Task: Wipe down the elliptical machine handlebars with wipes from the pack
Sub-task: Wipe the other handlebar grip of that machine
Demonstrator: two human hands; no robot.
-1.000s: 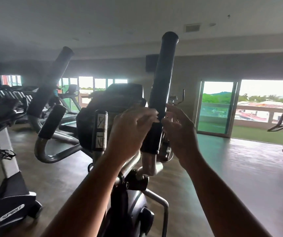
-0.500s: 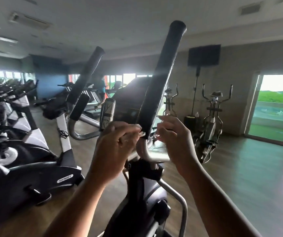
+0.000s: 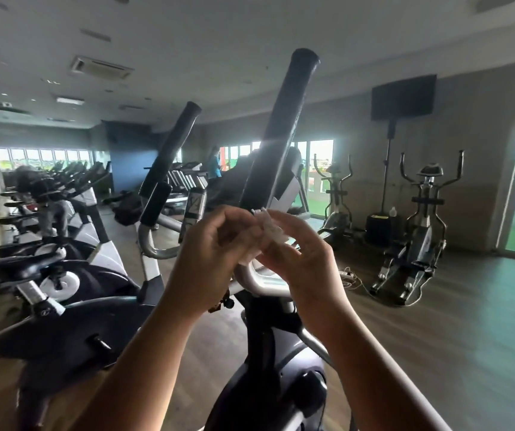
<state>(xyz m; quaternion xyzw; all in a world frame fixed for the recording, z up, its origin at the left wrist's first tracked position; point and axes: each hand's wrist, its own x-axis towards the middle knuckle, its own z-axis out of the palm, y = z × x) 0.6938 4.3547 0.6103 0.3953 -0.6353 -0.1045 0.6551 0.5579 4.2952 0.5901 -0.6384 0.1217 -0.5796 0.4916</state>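
Mid-task entry: wipe (image 3: 270, 233) pinched between your left hand (image 3: 215, 244) and right hand (image 3: 301, 255), fingers of both curled onto it, at the foot of the near handlebar (image 3: 281, 129); far handlebar (image 3: 172, 150) probably left to wipe; pack out of view.

A wood-look plank floor (image 3: 467, 321) runs the length of a gym hall, brown nearby and catching greenish light near the glass door on the right. The dark base of the nearest elliptical machine (image 3: 281, 384) stands on it in the foreground. A row of exercise bikes (image 3: 72, 275) lines the left side, with treadmills (image 3: 184, 181) standing at the far end. Two more ellipticals (image 3: 421, 231) stand by the right wall. Between them sit a dark box (image 3: 379, 230) and a slim upright stand (image 3: 386, 181). A white cable (image 3: 352, 276) trails loosely across the boards in front of them.
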